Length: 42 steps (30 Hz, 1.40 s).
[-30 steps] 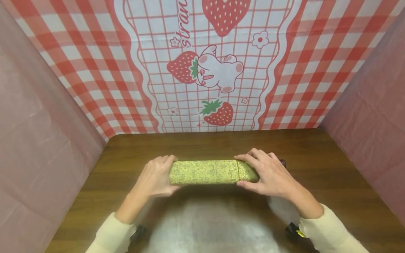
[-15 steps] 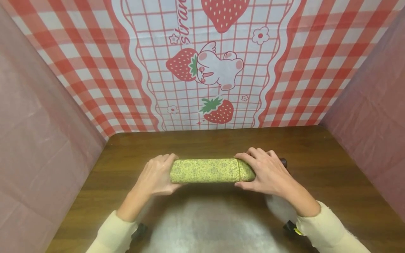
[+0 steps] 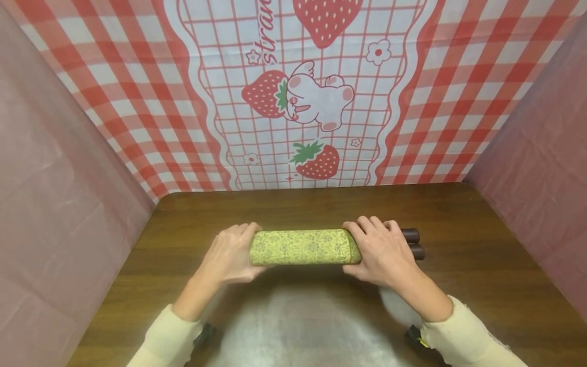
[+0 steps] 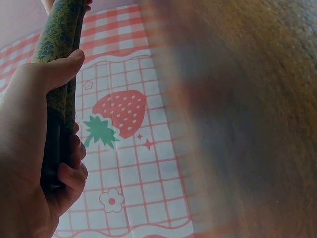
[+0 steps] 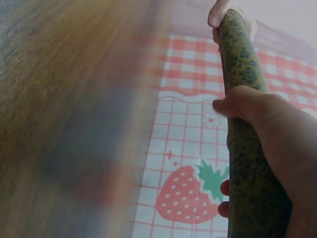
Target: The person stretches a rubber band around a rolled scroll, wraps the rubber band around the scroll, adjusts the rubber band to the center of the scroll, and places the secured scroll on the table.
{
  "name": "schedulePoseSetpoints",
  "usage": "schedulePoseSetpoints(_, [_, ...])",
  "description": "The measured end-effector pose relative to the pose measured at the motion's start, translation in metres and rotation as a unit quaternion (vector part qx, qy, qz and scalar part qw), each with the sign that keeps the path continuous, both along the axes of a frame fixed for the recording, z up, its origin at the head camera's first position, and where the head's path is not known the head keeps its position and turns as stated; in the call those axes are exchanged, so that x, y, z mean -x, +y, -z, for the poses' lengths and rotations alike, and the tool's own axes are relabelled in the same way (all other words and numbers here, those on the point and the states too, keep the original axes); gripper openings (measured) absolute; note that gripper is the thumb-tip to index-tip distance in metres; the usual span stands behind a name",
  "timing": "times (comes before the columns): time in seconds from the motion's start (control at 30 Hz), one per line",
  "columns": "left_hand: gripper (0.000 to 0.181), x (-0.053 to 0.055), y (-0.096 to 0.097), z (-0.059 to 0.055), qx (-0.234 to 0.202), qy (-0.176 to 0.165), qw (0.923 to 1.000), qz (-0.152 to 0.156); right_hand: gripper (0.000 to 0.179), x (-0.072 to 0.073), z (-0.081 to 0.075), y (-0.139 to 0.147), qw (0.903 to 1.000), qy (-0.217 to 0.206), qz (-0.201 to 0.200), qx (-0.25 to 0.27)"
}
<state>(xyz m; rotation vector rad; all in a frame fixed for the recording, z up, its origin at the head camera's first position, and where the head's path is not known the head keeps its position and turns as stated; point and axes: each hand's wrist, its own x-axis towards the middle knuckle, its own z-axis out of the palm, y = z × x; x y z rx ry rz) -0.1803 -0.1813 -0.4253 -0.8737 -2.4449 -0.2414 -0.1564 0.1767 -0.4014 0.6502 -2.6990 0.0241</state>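
Note:
A rolled scroll (image 3: 300,247) in yellow-green floral brocade is held level above the table between both hands. My left hand (image 3: 231,253) grips its left end, thumb on the near side and fingers over the far side. In the left wrist view a dark end part of the scroll (image 4: 55,144) sits inside the palm. My right hand (image 3: 378,250) grips the right end the same way, its fingers and palm covering much of that end. Two dark brown roller knobs (image 3: 410,235) stick out past the right hand, one behind the other.
Below is a brown wooden table (image 3: 192,214), with a pale shiny patch (image 3: 298,326) near its front. A red-checked strawberry cloth (image 3: 316,102) hangs behind, and pink sheets (image 3: 536,127) close off both sides. Dark straps (image 3: 415,336) show at the sleeve cuffs.
My right hand has shifted slightly left and turned on the scroll, and two knobs now show beside it where one showed before. The left hand has moved slightly right.

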Motion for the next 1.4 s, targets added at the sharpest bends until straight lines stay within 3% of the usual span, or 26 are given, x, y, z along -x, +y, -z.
schedulePoseSetpoints(0.23, [0.081,-0.001,0.001,-0.001,-0.001,-0.011,0.9999,-0.005,0.089,-0.001,0.003,-0.005,0.9999,-0.008,0.013,-0.007])
schedulePoseSetpoints(0.47, [0.083,-0.003,0.004,-0.002,0.002,-0.028,0.9996,-0.004,0.079,-0.004,0.009,-0.010,0.9975,0.065,0.021,-0.014])
schedulePoseSetpoints(0.6, [0.084,-0.004,0.005,-0.002,-0.002,-0.022,0.9997,-0.004,0.082,-0.006,0.008,-0.011,0.9966,0.075,0.030,-0.013])
schedulePoseSetpoints(0.83, [0.083,-0.005,0.004,-0.003,0.001,-0.025,0.9997,-0.002,0.088,-0.006,0.007,-0.009,0.9986,0.042,0.031,-0.006])
schedulePoseSetpoints(1.03, [0.083,-0.005,0.001,-0.004,0.000,-0.017,0.9998,-0.008,0.095,-0.005,0.000,0.002,0.9985,-0.023,-0.013,0.047])
schedulePoseSetpoints(1.27, [0.084,-0.003,0.002,-0.003,0.013,-0.018,0.9997,-0.006,0.093,-0.002,0.003,0.004,0.9982,-0.009,-0.026,0.053])
schedulePoseSetpoints(1.4, [0.083,-0.006,0.000,-0.002,0.018,-0.032,0.9993,-0.011,0.092,-0.003,0.005,0.005,0.9972,-0.024,-0.040,0.058])
